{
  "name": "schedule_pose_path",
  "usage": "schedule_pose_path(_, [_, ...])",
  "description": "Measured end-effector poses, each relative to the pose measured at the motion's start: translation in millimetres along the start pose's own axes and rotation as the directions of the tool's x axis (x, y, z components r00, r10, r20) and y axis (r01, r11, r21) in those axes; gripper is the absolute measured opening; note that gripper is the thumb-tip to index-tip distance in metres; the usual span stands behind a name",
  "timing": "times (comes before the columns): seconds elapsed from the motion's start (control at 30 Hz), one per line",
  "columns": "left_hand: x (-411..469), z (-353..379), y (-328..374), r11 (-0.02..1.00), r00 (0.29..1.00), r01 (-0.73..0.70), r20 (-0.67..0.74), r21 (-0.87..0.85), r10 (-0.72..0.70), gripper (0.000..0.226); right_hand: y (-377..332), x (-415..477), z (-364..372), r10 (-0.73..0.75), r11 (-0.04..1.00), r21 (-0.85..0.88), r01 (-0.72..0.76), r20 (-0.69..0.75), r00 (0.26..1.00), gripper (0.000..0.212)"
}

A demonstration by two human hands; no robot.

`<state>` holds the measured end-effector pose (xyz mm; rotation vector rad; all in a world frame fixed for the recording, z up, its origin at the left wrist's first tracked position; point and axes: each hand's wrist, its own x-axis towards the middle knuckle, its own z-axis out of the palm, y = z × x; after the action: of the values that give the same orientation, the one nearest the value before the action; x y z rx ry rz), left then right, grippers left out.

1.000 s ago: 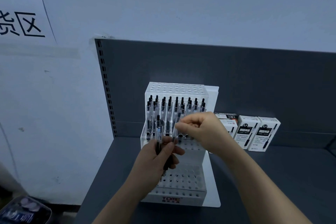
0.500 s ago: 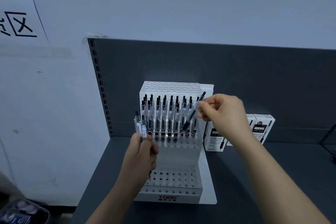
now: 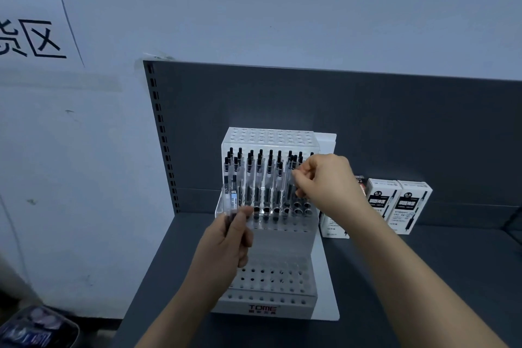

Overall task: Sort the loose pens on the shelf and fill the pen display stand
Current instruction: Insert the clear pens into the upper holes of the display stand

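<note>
A white tiered pen display stand [image 3: 271, 295] with rows of holes stands on the dark grey shelf [image 3: 409, 277]. Its second tier from the top holds several clear pens with black caps [image 3: 261, 175]; the lower tiers show open holes. My left hand [image 3: 226, 246] grips a small bunch of clear pens [image 3: 231, 198] upright at the stand's left side. My right hand [image 3: 324, 183] pinches one clear pen [image 3: 291, 186] and holds it nearly upright over the right end of the filled row.
Three white pen boxes [image 3: 398, 206] stand on the shelf to the right of the stand, against the dark back panel [image 3: 367, 121]. A white wall with a printed sign [image 3: 36, 37] is at left. A dark bag [image 3: 36, 330] lies below left.
My right hand has brought its pen down from a raised, tilted pose to nearly upright at the row's right end. My left hand with the bunch stays at the stand's left.
</note>
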<state>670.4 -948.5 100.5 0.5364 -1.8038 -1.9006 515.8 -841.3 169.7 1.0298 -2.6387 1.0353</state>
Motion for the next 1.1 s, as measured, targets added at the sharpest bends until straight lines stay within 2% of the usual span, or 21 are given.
schedule_pose_path(0.27, [0,3,2,1.000,1.000,-0.002,-0.002,0.008,0.002,0.017,4,0,1,-0.024,0.995,-0.095,0.028,0.044,0.999,0.027])
schedule_pose_path(0.47, [-1,1,2,0.998,1.000,-0.031,0.009,0.063,0.030,0.019,5,3,7,0.029,0.999,-0.024,-0.027,0.063,0.998,0.031])
schedule_pose_path(0.57, [-2,0,3,0.997,0.999,-0.039,0.015,0.060,0.038,0.020,7,0,5,0.021,0.999,-0.026,-0.020,0.032,0.999,0.025])
schedule_pose_path(0.67, [-2,-2,2,0.998,0.999,-0.032,0.002,0.060,0.032,0.021,3,-5,-1,-0.038,0.999,0.007,0.038,-0.043,0.998,0.011])
schedule_pose_path(0.77, [-3,-4,2,0.998,1.000,-0.026,-0.014,0.052,0.027,0.022,-3,-3,-1,-0.122,0.991,0.053,0.125,-0.048,0.991,0.016])
schedule_pose_path(0.83, [-3,-3,3,0.998,1.000,-0.028,-0.013,0.051,0.029,0.021,-5,1,1,-0.150,0.988,0.034,0.151,-0.035,0.988,0.012])
schedule_pose_path(0.9, [-4,-2,3,0.998,1.000,-0.030,-0.009,0.046,0.030,0.021,-5,5,3,-0.139,0.988,0.063,0.141,-0.038,0.990,0.006])
schedule_pose_path(1.1, [-4,-7,4,0.998,0.999,-0.038,-0.006,0.054,0.038,0.021,-9,11,4,-0.079,0.989,0.127,0.078,0.005,0.997,0.015])
